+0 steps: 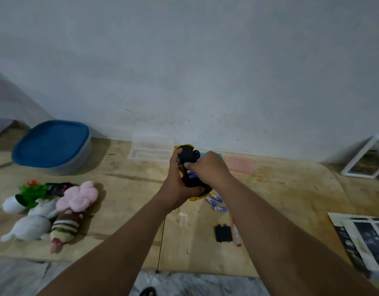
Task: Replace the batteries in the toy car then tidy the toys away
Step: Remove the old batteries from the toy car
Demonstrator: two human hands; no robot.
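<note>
Two hands held upturned toy car (187, 155): left hand (178, 184) gripped body, right hand (210, 169) pinched battery (192, 176) in bay. Three batteries (215, 202) lay near right.

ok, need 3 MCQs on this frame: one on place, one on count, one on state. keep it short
1. Where does the black battery cover lie?
A. on the floor, beside the screwdriver
B. inside the blue tub
C. on top of the plush toys

2. How many loose batteries lie on the floor by the car?
A. one
B. three
C. six

3. How is the toy car held?
A. flat on the floor, untouched
B. upside down in the left hand, the right hand at its open battery bay
C. inside the clear box

Answers:
1 A, the cover sits just left of the screwdriver.
2 B, three blue-and-white cells show.
3 B, the wheels and blue cells face the camera.
</note>
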